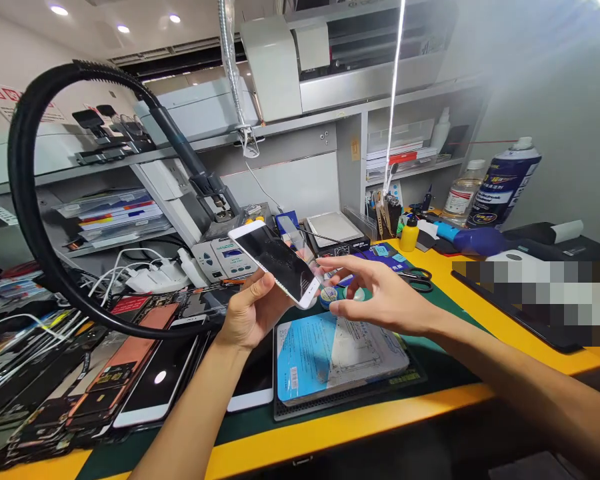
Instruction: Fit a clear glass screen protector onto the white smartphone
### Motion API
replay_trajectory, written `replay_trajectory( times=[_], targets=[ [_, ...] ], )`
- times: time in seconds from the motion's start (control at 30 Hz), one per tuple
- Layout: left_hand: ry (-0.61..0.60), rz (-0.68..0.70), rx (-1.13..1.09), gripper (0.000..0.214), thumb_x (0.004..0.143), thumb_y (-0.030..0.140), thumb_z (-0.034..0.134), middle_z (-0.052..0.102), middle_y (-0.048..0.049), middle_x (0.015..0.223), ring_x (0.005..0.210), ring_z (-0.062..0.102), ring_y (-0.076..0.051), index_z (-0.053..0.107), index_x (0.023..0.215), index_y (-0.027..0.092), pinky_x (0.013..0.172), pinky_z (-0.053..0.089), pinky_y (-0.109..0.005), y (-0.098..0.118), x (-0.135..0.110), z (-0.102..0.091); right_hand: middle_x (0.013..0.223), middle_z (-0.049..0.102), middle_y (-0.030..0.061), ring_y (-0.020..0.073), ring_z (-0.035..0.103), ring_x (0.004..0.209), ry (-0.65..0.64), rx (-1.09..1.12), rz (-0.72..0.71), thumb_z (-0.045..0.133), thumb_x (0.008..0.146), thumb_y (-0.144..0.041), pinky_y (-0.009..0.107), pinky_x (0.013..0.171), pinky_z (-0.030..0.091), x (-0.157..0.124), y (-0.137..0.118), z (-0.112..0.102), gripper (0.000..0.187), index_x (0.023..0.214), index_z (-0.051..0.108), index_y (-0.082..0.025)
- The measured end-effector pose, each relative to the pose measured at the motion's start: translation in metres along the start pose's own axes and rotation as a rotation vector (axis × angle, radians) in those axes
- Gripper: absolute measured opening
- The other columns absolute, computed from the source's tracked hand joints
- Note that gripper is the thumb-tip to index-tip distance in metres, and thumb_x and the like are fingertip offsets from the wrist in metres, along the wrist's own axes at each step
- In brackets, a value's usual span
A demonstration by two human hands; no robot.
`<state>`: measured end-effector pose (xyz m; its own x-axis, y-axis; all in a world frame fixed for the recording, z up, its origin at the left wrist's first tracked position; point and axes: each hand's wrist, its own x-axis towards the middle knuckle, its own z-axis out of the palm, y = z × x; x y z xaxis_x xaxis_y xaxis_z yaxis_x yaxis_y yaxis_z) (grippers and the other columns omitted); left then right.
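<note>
White phone (pixel 275 257) up in the air, seen from the head view, held above the green mat (pixel 455 340) near the middle of the bench! Busy surroundings: a black hose (pixel 21 167) loops across the left side, in front of the shelves, and a blue-and-white box (pixel 340 360) lies below the hands. Beyond the right hand (pixel 380 293) lie black scissors (pixel 422 270); farther back stand a yellow bottle (pixel 409 237), a clear bottle (pixel 463 193) and a spray can (pixel 505 180).

The count: one phone held, and two more white-edged ones lying down, a left one (pixel 155 377) and a middle one (pixel 253 377), the latter partly covered by the left forearm. One box, two bottles, one can.

Now the hands: the left (pixel 253 307), palm up, clamps the phone, screen tilted. The right reaches in from the side, thumb apart from the forefinger, its fingertips beside a clear film (pixel 294 235); whether they grip it, I can't tell.
</note>
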<state>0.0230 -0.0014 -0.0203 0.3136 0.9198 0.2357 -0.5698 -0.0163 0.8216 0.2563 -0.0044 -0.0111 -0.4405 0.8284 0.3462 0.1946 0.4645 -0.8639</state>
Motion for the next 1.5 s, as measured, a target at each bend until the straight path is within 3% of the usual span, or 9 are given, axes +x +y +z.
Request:
replay_trajectory(
  times=[0.2, 0.37, 0.87, 1.13, 1.5],
  targets=[
    [0.006, 0.019, 0.016, 0.055, 0.085, 0.031, 0.074, 0.066, -0.0071, 0.139, 0.136, 0.054, -0.035, 0.060, 0.138, 0.030, 0.114, 0.043, -0.056, 0.002, 0.000, 0.000, 0.122, 0.066, 0.0091, 0.0234, 0.062, 0.109, 0.122, -0.270, -0.233, 0.074, 0.071, -0.019, 0.039, 0.097, 0.051, -0.006, -0.006, 0.009, 0.062, 0.132, 0.065, -0.021],
    [0.025, 0.002, 0.037, 0.058, 0.083, 0.031, 0.077, 0.067, -0.0060, 0.138, 0.136, 0.054, -0.035, 0.061, 0.138, 0.032, 0.112, 0.045, -0.054, 0.002, 0.001, 0.000, 0.120, 0.065, 0.0125, 0.0244, 0.063, 0.108, 0.131, -0.329, -0.275, 0.074, 0.072, -0.023, 0.041, 0.098, 0.052, -0.007, -0.005, 0.010, 0.057, 0.128, 0.067, -0.019],
    [0.040, 0.002, 0.063, 0.058, 0.082, 0.034, 0.077, 0.069, -0.0083, 0.135, 0.133, 0.056, -0.037, 0.062, 0.137, 0.030, 0.109, 0.047, -0.059, 0.003, 0.001, -0.002, 0.112, 0.066, 0.0117, 0.0232, 0.064, 0.104, 0.125, -0.349, -0.288, 0.074, 0.071, -0.023, 0.037, 0.092, 0.053, -0.009, -0.006, 0.013, 0.052, 0.123, 0.070, -0.016],
    [0.093, 0.000, 0.080, 0.052, 0.084, 0.031, 0.073, 0.072, -0.0023, 0.129, 0.132, 0.057, -0.035, 0.063, 0.135, 0.039, 0.107, 0.049, -0.057, 0.004, -0.001, -0.002, 0.110, 0.065, 0.0089, 0.0229, 0.065, 0.102, 0.107, -0.344, -0.241, 0.075, 0.070, -0.022, 0.037, 0.092, 0.054, -0.010, -0.007, 0.012, 0.053, 0.124, 0.070, -0.022],
    [0.047, 0.017, 0.087, 0.052, 0.087, 0.029, 0.069, 0.071, -0.0019, 0.131, 0.136, 0.054, -0.035, 0.061, 0.137, 0.039, 0.107, 0.049, -0.057, 0.005, 0.000, 0.000, 0.108, 0.064, 0.0089, 0.0219, 0.064, 0.099, 0.091, -0.347, -0.232, 0.074, 0.071, -0.022, 0.036, 0.090, 0.053, -0.011, -0.008, 0.012, 0.054, 0.125, 0.070, -0.019]
  ],
)
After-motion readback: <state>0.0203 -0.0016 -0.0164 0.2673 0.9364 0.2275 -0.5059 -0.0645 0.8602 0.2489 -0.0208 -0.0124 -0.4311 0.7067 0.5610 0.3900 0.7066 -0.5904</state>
